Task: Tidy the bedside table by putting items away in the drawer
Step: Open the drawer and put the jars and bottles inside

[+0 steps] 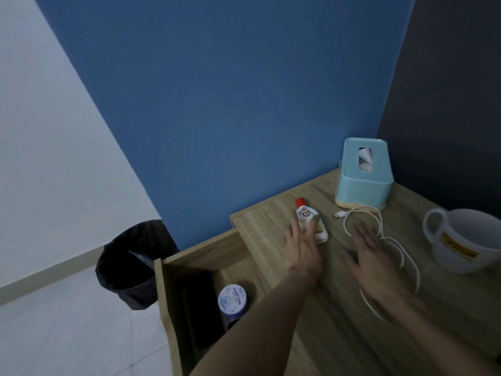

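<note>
A small white bottle (306, 213) with a red cap lies on the wooden bedside table (339, 308). My left hand (303, 248) rests over its lower half, fingers spread around it, not clearly gripping. My right hand (371, 264) lies flat and open on a white charging cable (360, 213) that loops across the tabletop. The drawer (168, 294) stands open at the left; inside are a round purple-and-white jar (232, 299) and a dark flat object (200, 308).
A light-blue tissue box (363, 180) stands at the table's back corner. A white mug (466, 240) sits at the right. A black-lined waste bin (132, 264) stands on the floor left of the drawer, by the blue wall.
</note>
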